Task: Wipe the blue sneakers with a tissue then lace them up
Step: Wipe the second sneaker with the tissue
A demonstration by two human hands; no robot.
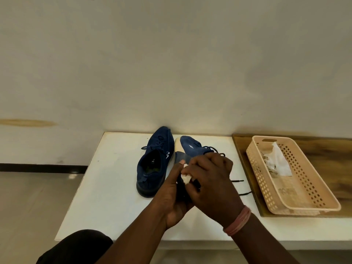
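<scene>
Near the tabletop's (114, 187) back edge, the left hand (172, 195) grips a blue sneaker (188, 149) tipped on its side. The right hand (213, 185) pinches a crumpled tissue (185, 178) against it. The second sneaker (152, 164) stands upright just beside; small white logos are unreadable.

white table (106, 197), sneaker (152, 164), wooden board (323, 155)

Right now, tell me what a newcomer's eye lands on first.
Two hands meet at the table's middle: the left hand holds a tipped blue sneaker while the right hand rubs a crumpled tissue on it. The other sneaker stands just left; a peach basket of tissues sits right.
</scene>
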